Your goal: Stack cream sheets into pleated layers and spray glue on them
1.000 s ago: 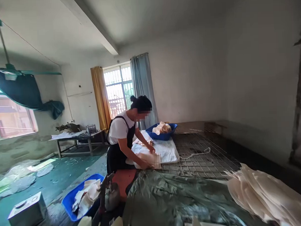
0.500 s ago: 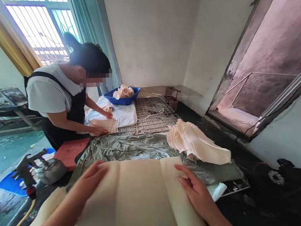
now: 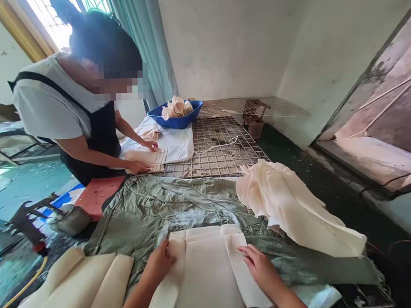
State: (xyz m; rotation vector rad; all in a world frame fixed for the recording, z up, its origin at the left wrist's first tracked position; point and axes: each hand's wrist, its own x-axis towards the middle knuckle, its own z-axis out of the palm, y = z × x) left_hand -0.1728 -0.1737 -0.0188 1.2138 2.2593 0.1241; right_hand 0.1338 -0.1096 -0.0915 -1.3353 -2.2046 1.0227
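A cream, fabric-like or foam-like panel (image 3: pixel 209 270) with long lengthwise seams or folds lies in front of me on a rumpled grey-green cloth. My left hand (image 3: pixel 161 262) is closed on the panel's left edge, thumb uppermost. On the right flap rest the stretched fingers of my right hand (image 3: pixel 258 264), slightly apart, touching its surface. At lower left lies a similar cream piece (image 3: pixel 78 284). A pile of cream pieces (image 3: pixel 295 205) is heaped on the cloth at the right.
A co-worker (image 3: pixel 85 108) leans over cream pieces (image 3: pixel 148 158) on a white sheet. Beyond stands a blue basin (image 3: pixel 179 122) of pieces beside a wire mesh (image 3: pixel 222 144). A spray gun (image 3: pixel 49 222) with a yellow hose sits at left, near a red board (image 3: pixel 99 196).
The panel has come down onto the cloth, and both hands have moved lower with it. My right fingers now lie on its flap. The view has shifted, showing the left-hand piece more fully.
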